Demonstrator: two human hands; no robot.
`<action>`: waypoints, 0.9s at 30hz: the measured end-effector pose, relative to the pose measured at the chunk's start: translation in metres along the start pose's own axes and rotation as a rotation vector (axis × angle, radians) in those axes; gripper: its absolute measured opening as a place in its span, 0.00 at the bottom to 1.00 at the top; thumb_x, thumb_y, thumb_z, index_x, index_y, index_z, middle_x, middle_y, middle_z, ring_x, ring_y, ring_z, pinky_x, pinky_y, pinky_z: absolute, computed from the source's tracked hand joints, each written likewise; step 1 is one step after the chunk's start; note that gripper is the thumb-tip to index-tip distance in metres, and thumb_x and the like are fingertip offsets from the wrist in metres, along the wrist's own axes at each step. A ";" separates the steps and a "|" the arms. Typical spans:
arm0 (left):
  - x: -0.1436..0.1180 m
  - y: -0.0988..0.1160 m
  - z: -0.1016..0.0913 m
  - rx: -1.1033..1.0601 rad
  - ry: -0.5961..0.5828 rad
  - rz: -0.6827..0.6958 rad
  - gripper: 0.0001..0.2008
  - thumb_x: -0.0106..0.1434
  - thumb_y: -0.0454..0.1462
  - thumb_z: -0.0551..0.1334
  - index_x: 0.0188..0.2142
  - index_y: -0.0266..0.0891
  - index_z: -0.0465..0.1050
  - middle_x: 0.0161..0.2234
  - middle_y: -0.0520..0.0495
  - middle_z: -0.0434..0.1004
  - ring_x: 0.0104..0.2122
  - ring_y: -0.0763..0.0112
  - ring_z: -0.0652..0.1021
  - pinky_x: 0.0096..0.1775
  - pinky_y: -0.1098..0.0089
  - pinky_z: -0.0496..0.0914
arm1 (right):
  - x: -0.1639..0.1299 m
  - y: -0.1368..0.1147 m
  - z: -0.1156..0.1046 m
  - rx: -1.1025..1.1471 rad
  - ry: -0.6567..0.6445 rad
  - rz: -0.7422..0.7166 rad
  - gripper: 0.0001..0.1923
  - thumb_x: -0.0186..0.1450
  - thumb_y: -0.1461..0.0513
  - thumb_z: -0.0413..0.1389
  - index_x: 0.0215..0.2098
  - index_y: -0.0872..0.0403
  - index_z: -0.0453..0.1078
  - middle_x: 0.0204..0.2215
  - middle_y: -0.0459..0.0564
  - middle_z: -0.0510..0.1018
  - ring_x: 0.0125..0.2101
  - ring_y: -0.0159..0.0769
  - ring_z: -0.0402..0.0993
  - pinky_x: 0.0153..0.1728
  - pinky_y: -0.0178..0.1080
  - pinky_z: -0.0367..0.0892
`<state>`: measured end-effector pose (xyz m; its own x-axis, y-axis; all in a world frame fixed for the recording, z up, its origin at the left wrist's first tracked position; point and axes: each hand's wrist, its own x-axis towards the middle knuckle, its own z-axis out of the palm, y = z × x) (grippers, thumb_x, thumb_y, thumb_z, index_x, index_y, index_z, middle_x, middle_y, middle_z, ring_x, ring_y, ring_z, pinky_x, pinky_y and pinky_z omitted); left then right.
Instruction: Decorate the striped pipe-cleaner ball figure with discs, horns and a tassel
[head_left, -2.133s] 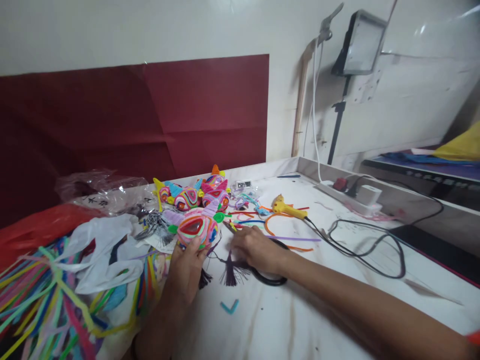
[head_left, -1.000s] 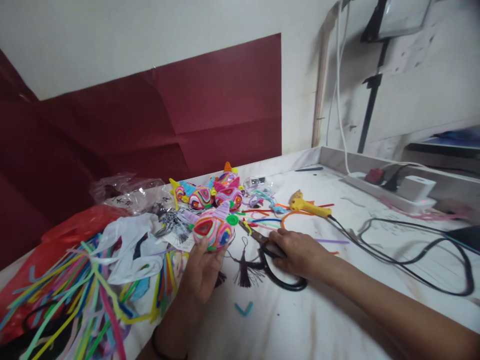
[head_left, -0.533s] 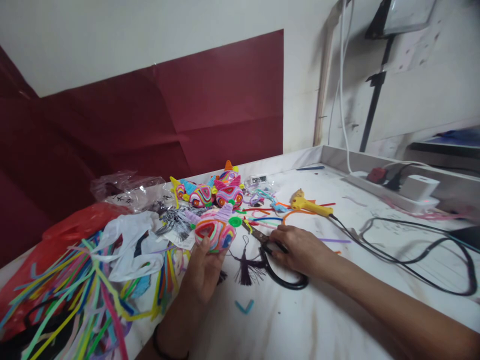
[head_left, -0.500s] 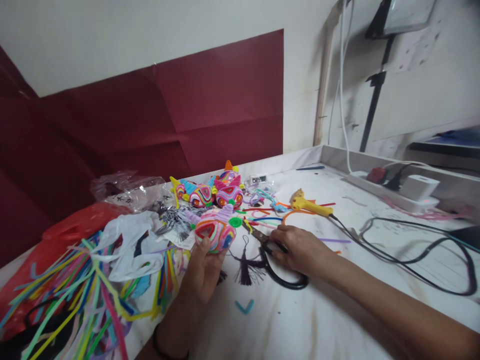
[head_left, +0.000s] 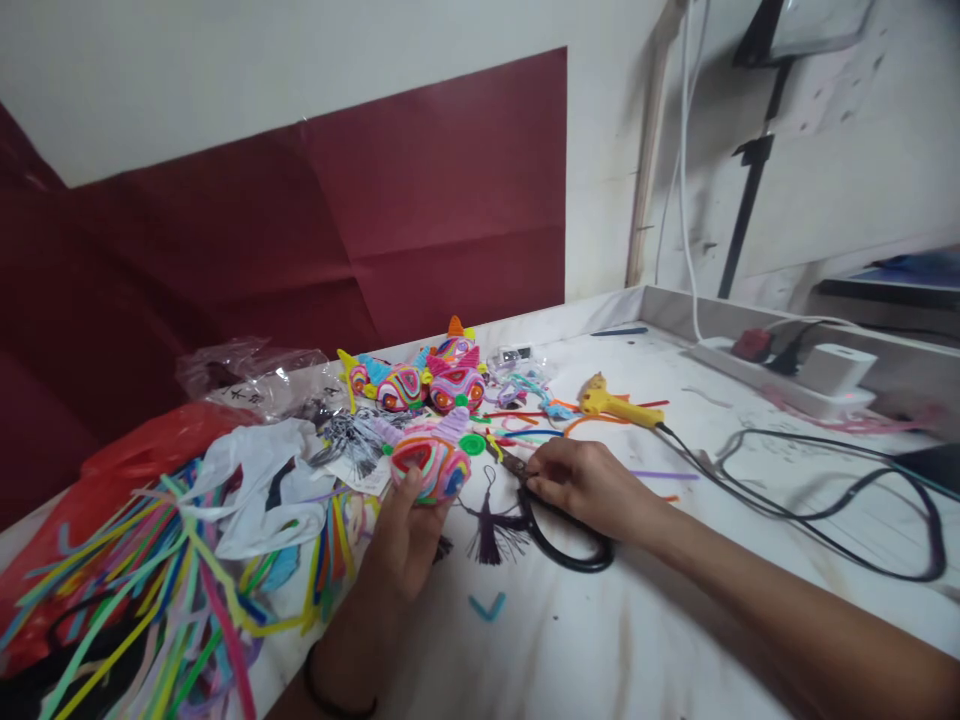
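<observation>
My left hand point(head_left: 405, 535) holds up a rounded ornament point(head_left: 429, 464) wound from coloured pipe cleaners, with a lilac horn and a green disc on it. A dark purple tassel point(head_left: 489, 528) hangs from it onto the white table point(head_left: 630, 640). My right hand point(head_left: 589, 485) rests on black-handled scissors point(head_left: 559, 525) that lie flat on the table, fingers over the handles near the blades. The two hands are a short gap apart.
More finished pipe-cleaner ornaments point(head_left: 427, 375) sit behind. A bundle of loose pipe cleaners point(head_left: 150, 580), white and red plastic bags point(head_left: 247, 480) fill the left. A yellow glue gun point(head_left: 619, 405) with black cable point(head_left: 817, 500) and a power strip point(head_left: 795, 375) lie right. A small blue bent piece point(head_left: 487, 605) lies near me.
The view swung left and down since the first frame. My right hand slid slightly along the scissors towards the blades; my left hand keeps hold of the ornament.
</observation>
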<state>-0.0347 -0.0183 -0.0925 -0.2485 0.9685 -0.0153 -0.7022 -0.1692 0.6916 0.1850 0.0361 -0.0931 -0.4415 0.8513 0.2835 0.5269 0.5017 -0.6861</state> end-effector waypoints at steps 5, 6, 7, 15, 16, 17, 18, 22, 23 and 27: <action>-0.004 -0.004 0.004 0.059 -0.051 -0.029 0.19 0.49 0.38 0.77 0.40 0.38 0.77 0.41 0.47 0.84 0.41 0.67 0.82 0.44 0.67 0.78 | 0.004 -0.006 0.017 0.545 0.015 0.038 0.15 0.57 0.54 0.61 0.38 0.56 0.72 0.25 0.44 0.73 0.25 0.32 0.66 0.29 0.37 0.63; -0.004 -0.005 0.004 0.075 -0.071 -0.034 0.19 0.50 0.38 0.76 0.41 0.38 0.77 0.41 0.47 0.84 0.41 0.67 0.82 0.44 0.67 0.78 | 0.005 -0.008 0.021 0.632 0.012 0.047 0.18 0.55 0.53 0.63 0.39 0.56 0.72 0.24 0.43 0.72 0.24 0.31 0.66 0.28 0.36 0.63; -0.005 -0.007 0.004 0.091 -0.090 -0.037 0.19 0.51 0.38 0.76 0.41 0.39 0.77 0.41 0.47 0.84 0.41 0.67 0.81 0.45 0.67 0.78 | 0.006 -0.009 0.025 0.707 0.015 0.053 0.20 0.54 0.53 0.64 0.40 0.56 0.71 0.24 0.42 0.71 0.24 0.31 0.65 0.28 0.36 0.63; -0.011 -0.014 0.004 0.168 -0.115 -0.090 0.19 0.52 0.40 0.75 0.41 0.39 0.76 0.41 0.46 0.84 0.40 0.66 0.82 0.42 0.68 0.78 | 0.013 -0.016 0.036 0.861 0.077 0.082 0.21 0.51 0.49 0.67 0.34 0.55 0.70 0.20 0.38 0.66 0.22 0.28 0.59 0.25 0.34 0.57; -0.012 -0.014 0.004 0.170 -0.119 -0.093 0.19 0.52 0.40 0.75 0.42 0.39 0.76 0.42 0.45 0.83 0.40 0.66 0.82 0.43 0.68 0.78 | 0.012 -0.016 0.036 0.863 0.088 0.087 0.21 0.50 0.49 0.67 0.32 0.55 0.70 0.19 0.38 0.65 0.21 0.28 0.58 0.25 0.34 0.56; -0.012 -0.014 0.004 0.170 -0.121 -0.096 0.19 0.53 0.40 0.75 0.43 0.39 0.76 0.43 0.45 0.83 0.41 0.65 0.82 0.44 0.67 0.78 | 0.012 -0.017 0.035 0.863 0.102 0.090 0.21 0.50 0.48 0.67 0.31 0.54 0.70 0.19 0.38 0.64 0.21 0.27 0.57 0.25 0.34 0.55; -0.013 -0.014 0.005 0.166 -0.118 -0.099 0.19 0.53 0.39 0.75 0.43 0.39 0.76 0.43 0.45 0.83 0.42 0.65 0.82 0.45 0.67 0.77 | 0.012 -0.017 0.035 0.859 0.115 0.090 0.21 0.50 0.48 0.67 0.29 0.54 0.69 0.18 0.37 0.63 0.21 0.27 0.56 0.24 0.34 0.55; -0.014 -0.014 0.008 0.147 -0.095 -0.107 0.19 0.52 0.38 0.75 0.43 0.38 0.76 0.42 0.45 0.83 0.41 0.65 0.82 0.43 0.68 0.77 | 0.012 -0.018 0.034 0.827 0.142 0.067 0.23 0.50 0.47 0.66 0.22 0.52 0.62 0.16 0.36 0.58 0.20 0.26 0.52 0.23 0.34 0.51; -0.014 -0.015 0.008 0.144 -0.095 -0.109 0.19 0.52 0.38 0.75 0.42 0.38 0.77 0.41 0.46 0.84 0.40 0.66 0.82 0.43 0.69 0.77 | 0.012 -0.019 0.034 0.825 0.144 0.066 0.23 0.50 0.47 0.66 0.21 0.52 0.60 0.16 0.36 0.58 0.20 0.26 0.52 0.22 0.34 0.51; -0.014 -0.015 0.010 0.135 -0.103 -0.101 0.19 0.50 0.38 0.76 0.40 0.37 0.78 0.38 0.47 0.84 0.38 0.67 0.82 0.42 0.69 0.77 | 0.012 -0.018 0.035 0.825 0.151 0.072 0.23 0.51 0.48 0.65 0.20 0.52 0.59 0.16 0.37 0.58 0.20 0.26 0.52 0.22 0.34 0.50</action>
<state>-0.0141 -0.0278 -0.0956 -0.1067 0.9941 -0.0205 -0.6223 -0.0507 0.7812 0.1444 0.0318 -0.1005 -0.2948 0.9176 0.2667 -0.1758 0.2223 -0.9590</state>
